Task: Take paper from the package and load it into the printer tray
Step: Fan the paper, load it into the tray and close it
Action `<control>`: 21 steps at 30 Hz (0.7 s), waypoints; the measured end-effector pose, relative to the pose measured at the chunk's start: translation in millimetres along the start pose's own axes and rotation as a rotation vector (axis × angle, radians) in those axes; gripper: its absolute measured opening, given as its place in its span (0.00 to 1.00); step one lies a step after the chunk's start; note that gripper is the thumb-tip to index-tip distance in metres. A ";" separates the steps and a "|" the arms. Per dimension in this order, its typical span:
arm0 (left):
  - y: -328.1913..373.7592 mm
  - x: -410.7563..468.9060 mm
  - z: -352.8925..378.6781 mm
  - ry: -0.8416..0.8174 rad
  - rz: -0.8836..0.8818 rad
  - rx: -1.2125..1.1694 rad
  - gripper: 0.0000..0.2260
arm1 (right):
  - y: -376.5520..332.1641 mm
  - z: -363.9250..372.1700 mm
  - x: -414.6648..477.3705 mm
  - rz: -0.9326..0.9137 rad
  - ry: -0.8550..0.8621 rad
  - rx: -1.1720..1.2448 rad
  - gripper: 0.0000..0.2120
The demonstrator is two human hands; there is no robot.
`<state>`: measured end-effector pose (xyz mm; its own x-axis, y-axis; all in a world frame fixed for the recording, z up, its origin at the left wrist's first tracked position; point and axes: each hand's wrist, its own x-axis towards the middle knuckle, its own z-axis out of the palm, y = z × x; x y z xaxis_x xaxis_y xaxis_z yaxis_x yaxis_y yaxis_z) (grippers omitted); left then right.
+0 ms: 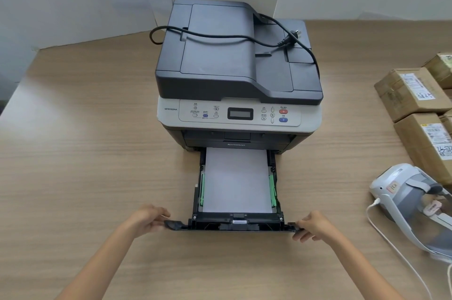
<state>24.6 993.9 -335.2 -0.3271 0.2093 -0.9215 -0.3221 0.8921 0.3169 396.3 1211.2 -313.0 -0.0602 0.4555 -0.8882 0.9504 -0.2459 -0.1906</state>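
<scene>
Wooden table (85, 153) spans the whole view and runs under both forearms. Printer (238, 74) stands straight beyond the two hands, centred between them, dark scanner lid on top with a black power cord (220, 37) lying loose across it, plug end unconnected. Cardboard boxes (411, 92) with shipping labels sit well beyond and outboard of the right hand, cut off by the frame edge; label text too small to read. A white and grey headset-like device (411, 204) lies just outboard of the right hand, partly out of frame, a white cable trailing from it. Paper tray (244, 225) is pulled out toward the person, its front panel spanning from one hand to the other. White paper (236, 180) lies flat in the tray, just beyond and between the hands, between green side guides; stack thickness not readable from above, and the far end of the sheet is hidden under the printer body. No paper package is identifiable. Left hand (148, 219) is curled narrow around the left end of the tray front, thumb on top, fingers wrapping below and hidden. Right hand (314, 225) is likewise closed on the right end of the tray front, fingertips hidden beneath the panel.
</scene>
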 end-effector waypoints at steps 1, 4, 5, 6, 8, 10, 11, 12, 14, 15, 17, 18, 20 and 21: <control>0.3 0.8 -1.6 -0.011 -0.002 -0.040 0.10 | -0.7 -1.2 1.4 0.001 0.000 0.015 0.10; 5.2 3.6 -4.9 -0.020 -0.007 -0.156 0.08 | -4.1 -5.5 7.7 -0.005 0.008 0.078 0.12; 8.0 5.5 -5.6 -0.020 -0.002 -0.184 0.08 | -6.7 -7.3 8.8 -0.016 0.015 0.101 0.12; 11.6 6.1 -6.0 -0.023 0.005 -0.207 0.09 | -9.7 -9.2 9.3 -0.036 0.026 0.135 0.12; 20.2 7.1 -7.4 -0.026 0.029 -0.243 0.13 | -17.3 -13.1 9.2 -0.088 0.062 0.252 0.12; 31.5 5.2 -7.8 -0.037 0.075 -0.277 0.15 | -23.8 -15.3 12.9 -0.141 0.120 0.369 0.11; 36.9 4.3 -7.4 -0.044 0.108 -0.307 0.15 | -27.8 -16.3 14.0 -0.164 0.147 0.414 0.11; 41.8 4.6 -6.3 -0.044 0.147 -0.344 0.15 | -31.9 -17.5 15.4 -0.198 0.172 0.454 0.11; 52.5 6.1 -2.6 -0.017 0.214 -0.404 0.18 | -40.0 -20.3 17.6 -0.275 0.191 0.497 0.08; 57.7 7.8 -0.2 0.013 0.250 -0.411 0.20 | -43.9 -21.9 19.1 -0.315 0.192 0.507 0.07; 68.0 10.3 4.5 0.116 0.363 -0.307 0.22 | -51.9 -26.5 21.8 -0.396 0.223 0.499 0.07; 72.7 9.7 6.7 0.164 0.421 -0.231 0.24 | -56.0 -29.0 24.1 -0.425 0.257 0.483 0.07; 82.6 9.6 10.4 0.229 0.512 -0.105 0.27 | -63.9 -33.0 31.0 -0.448 0.340 0.436 0.08; 87.9 10.1 12.2 0.254 0.551 -0.047 0.29 | -68.2 -35.1 34.0 -0.448 0.378 0.410 0.12</control>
<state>3.8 1079.3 -319.3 -0.6566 0.5277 -0.5388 -0.0826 0.6598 0.7469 340.2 1273.5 -315.5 -0.2375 0.8351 -0.4961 0.6635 -0.2336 -0.7108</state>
